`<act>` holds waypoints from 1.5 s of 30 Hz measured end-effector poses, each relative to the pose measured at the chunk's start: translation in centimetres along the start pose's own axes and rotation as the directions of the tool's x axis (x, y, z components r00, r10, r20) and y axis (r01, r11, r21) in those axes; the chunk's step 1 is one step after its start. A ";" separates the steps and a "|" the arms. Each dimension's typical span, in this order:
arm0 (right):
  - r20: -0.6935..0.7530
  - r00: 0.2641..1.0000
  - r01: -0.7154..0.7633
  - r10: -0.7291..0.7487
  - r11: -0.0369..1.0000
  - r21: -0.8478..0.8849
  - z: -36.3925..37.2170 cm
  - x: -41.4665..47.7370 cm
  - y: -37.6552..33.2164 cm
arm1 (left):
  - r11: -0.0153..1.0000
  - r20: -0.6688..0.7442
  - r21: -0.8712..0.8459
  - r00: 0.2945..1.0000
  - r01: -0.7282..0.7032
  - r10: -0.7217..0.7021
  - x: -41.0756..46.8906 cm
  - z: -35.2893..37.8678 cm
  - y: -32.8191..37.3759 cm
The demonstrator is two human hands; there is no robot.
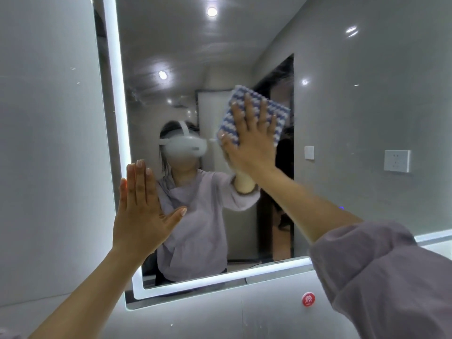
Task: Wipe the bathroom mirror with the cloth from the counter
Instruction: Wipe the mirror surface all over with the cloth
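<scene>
A large wall mirror (367, 99) with a lit white border fills the view. A blue-and-white knobbly cloth (278, 113) lies flat against the glass near the middle. My right hand (252, 140) presses on the cloth with its fingers spread, covering its lower left part. My left hand (140, 211) is flat and open near the mirror's left edge, lower down, holding nothing. The glass reflects a person in a grey top with a white headset.
The lit border (115, 118) runs down the left side and along the bottom (220, 276). A round red sticker (308, 299) sits on the grey wall below the mirror. A grey tiled wall (49, 143) stands at the left.
</scene>
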State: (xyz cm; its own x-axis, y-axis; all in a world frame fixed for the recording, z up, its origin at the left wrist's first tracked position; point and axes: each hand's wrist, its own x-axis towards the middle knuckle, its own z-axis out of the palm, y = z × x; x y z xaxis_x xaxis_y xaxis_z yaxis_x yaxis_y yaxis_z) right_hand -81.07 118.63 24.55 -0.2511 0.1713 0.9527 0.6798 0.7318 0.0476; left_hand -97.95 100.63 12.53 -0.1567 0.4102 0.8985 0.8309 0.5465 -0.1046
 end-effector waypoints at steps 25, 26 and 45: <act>0.087 0.987 0.146 -0.137 0.983 -0.112 -0.1 -2.4 8.5 | 0.999 0.003 -0.040 1.000 -0.003 0.003 0.0 0.0 0.0; 0.091 0.992 0.096 -0.086 0.990 -0.108 -0.3 -2.6 9.6 | 0.999 0.003 -0.044 1.000 -0.006 0.006 -0.1 0.0 0.0; 0.179 0.976 -0.118 0.122 0.992 -0.036 -1.3 -3.6 12.6 | 0.999 -0.031 -0.042 0.999 0.031 -0.032 0.2 -1.2 1.7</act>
State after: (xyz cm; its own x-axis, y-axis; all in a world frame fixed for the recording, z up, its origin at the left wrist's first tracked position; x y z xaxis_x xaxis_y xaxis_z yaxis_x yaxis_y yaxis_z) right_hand -70.71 126.33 22.07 -0.2851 0.3746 0.8823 0.7289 0.6825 -0.0543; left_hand -95.95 100.78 13.00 -0.1667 0.3694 0.9142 0.8475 0.5275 -0.0586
